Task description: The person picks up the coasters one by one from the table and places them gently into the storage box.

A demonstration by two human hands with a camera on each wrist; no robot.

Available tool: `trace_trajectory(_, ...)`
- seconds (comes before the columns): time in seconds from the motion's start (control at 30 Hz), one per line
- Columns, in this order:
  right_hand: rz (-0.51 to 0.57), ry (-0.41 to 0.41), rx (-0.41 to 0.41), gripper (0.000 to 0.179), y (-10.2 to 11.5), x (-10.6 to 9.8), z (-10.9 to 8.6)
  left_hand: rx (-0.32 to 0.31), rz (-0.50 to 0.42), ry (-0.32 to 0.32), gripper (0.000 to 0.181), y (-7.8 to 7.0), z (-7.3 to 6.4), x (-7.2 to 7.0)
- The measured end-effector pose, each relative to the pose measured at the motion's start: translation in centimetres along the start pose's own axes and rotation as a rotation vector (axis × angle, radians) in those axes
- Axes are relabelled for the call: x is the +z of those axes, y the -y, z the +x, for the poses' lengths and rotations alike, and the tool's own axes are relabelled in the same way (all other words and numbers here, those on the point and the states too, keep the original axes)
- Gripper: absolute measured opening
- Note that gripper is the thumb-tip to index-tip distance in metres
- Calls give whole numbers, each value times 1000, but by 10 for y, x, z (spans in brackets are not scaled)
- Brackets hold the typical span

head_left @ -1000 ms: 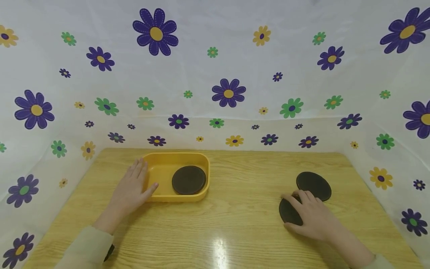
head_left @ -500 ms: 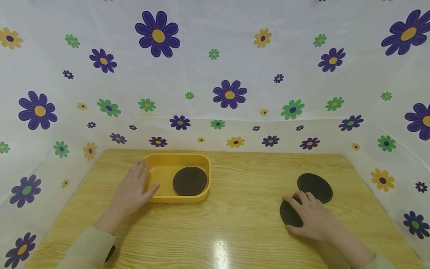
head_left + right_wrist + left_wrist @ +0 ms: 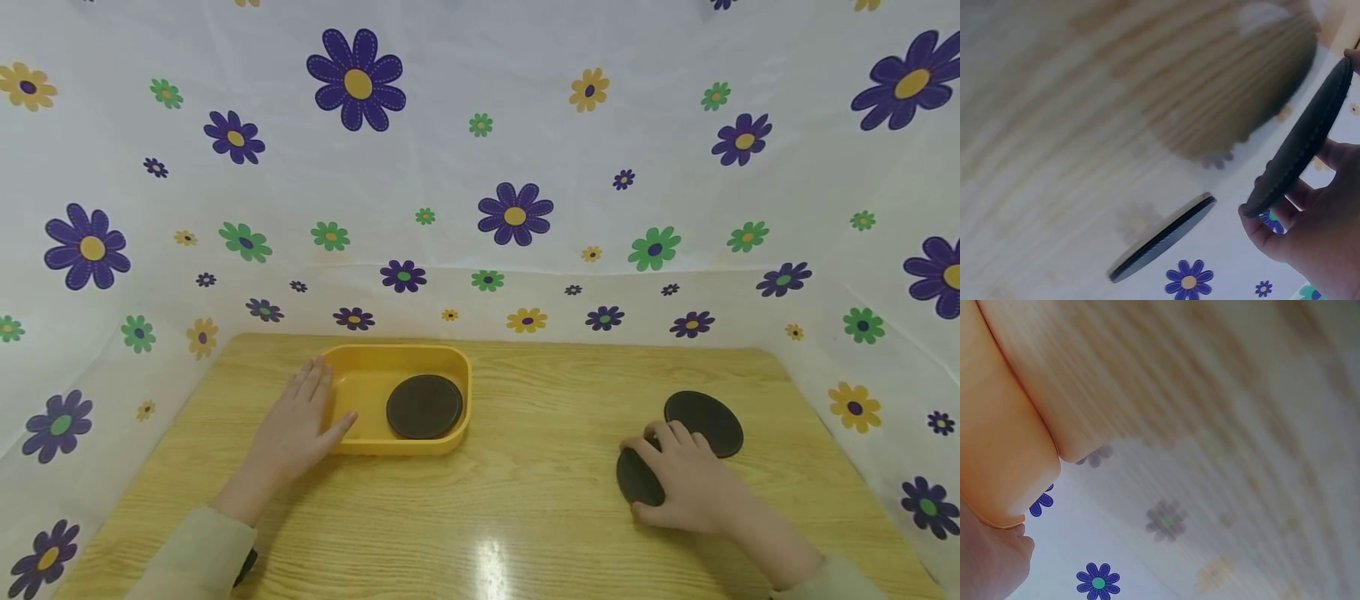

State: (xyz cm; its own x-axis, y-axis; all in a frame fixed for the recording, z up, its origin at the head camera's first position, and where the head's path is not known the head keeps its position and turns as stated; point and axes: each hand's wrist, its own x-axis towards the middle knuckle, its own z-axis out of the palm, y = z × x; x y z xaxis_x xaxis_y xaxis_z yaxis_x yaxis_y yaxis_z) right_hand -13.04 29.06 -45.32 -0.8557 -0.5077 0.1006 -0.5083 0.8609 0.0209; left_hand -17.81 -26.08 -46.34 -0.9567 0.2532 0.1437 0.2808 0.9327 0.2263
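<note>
My right hand (image 3: 690, 479) grips a black round disc (image 3: 636, 481) at the right of the wooden table (image 3: 540, 500). The right wrist view shows this disc (image 3: 1300, 147) tilted off the table, pinched between the fingers (image 3: 1260, 219) and the thumb. A second black disc (image 3: 708, 421) lies flat just behind it, also seen as the flat disc (image 3: 1163, 237) at the wrist. My left hand (image 3: 300, 421) rests with straight fingers against the left wall of a yellow tray (image 3: 405, 447), thumb on its rim. A third black disc (image 3: 423, 406) lies inside the tray.
White sheeting with printed flowers (image 3: 514, 212) walls the table on the back and both sides. The tray's orange-yellow wall (image 3: 997, 444) fills the left of the left wrist view, blurred. A light glare (image 3: 491, 554) sits on the near middle of the table.
My right hand has curled round the near disc and tipped it up off the table, shifting it slightly left. The left hand and tray have not moved.
</note>
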Motion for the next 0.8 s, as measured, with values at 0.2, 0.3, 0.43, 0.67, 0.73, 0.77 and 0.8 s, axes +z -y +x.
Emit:
trace_trajectory(0.2,27,-25,1,72,9,-5,12,-3,3,6,92,1,-1,1)
trace_trajectory(0.3,50,-26,2,72,15,-8,19,-4,2,9,93,1,-1,1)
trace_trajectory(0.43,71,-46,-9,72,23,-10,30,-5,3,8,93,0,-2,1)
trace_trajectory(0.67,80,-61,-56,72,36,-13,53,-9,9,6,94,0,0,1)
trace_trajectory(0.73,86,-61,-69,72,40,-14,60,-7,15,2,94,0,0,1)
trace_trajectory(0.77,88,-62,-74,72,42,-15,64,-6,19,0,94,0,1,0)
trace_trajectory(0.8,93,-65,-80,72,44,-16,68,-4,22,-3,94,-1,0,0)
